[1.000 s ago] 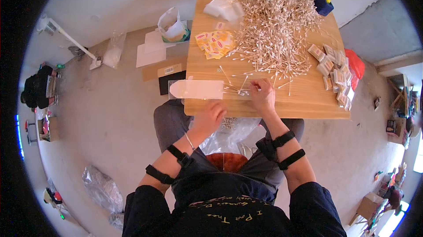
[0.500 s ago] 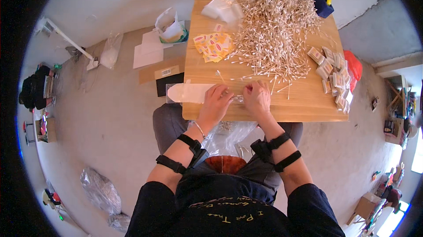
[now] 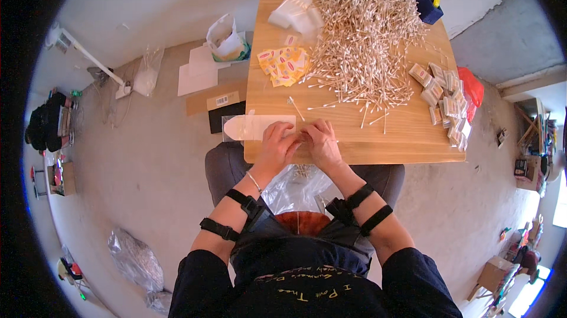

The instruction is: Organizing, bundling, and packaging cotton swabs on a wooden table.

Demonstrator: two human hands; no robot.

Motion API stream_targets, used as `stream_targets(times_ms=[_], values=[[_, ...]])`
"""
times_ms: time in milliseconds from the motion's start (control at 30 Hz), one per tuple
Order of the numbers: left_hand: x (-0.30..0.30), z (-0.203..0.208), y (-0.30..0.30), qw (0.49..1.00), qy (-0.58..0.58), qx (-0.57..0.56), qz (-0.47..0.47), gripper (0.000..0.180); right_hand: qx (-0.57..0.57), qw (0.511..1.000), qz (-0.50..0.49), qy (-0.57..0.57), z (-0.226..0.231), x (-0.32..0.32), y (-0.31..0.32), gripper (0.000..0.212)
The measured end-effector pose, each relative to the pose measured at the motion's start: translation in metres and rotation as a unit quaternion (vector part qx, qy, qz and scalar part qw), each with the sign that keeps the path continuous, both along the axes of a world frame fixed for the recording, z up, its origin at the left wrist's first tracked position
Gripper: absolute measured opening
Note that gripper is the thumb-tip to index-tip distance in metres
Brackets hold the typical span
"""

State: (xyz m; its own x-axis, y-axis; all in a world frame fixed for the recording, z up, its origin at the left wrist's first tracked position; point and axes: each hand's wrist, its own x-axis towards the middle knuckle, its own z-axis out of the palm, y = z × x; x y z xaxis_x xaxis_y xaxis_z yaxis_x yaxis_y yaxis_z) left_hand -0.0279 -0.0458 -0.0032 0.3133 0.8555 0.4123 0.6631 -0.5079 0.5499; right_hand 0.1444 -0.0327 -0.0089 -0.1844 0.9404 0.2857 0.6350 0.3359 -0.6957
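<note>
Close together at the table's near edge, my left hand [image 3: 279, 144] and my right hand [image 3: 322, 142] have their fingers curled in, fingertips nearly meeting. What they pinch is small and mostly hidden by the fingers. Under and beside the left hand lies a white card strip [image 3: 251, 127] with a rounded left end, inside clear plastic. Just beyond the fingertips a loose cotton swab [image 3: 296, 109] rests on the wood. A large heap of cotton swabs [image 3: 369, 34] covers the middle and far part of the table [image 3: 401, 146].
Yellow-and-white paper labels [image 3: 283, 65] and clear plastic bags [image 3: 295, 12] lie left of the heap. Filled small packets [image 3: 446, 102] are piled at the right edge beside a red bag [image 3: 471, 87]. A blue tape dispenser [image 3: 425, 2] stands far right. Below the edge, clear plastic [image 3: 298, 191] covers my lap.
My right hand has moved left against my left hand, which has shifted slightly left and nearer to me. Clear plastic that showed between the fingers is now hidden.
</note>
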Motion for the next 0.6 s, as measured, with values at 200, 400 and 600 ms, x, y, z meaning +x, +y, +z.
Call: stream_targets(times_ms=[200,400,600], values=[[0.001,0.002,0.004,0.999,0.001,0.021,-0.047,0.020,0.108,0.971,-0.126,-0.171,0.011,0.030,0.042,0.016],[-0.006,0.008,0.007,0.996,0.046,0.055,-0.054,0.018,0.065,0.969,-0.089,-0.219,-0.002,0.034,0.052,0.012],[-0.012,0.009,0.010,0.992,0.072,0.074,-0.069,0.017,0.049,0.981,-0.078,-0.170,-0.008,-0.005,0.055,0.012]])
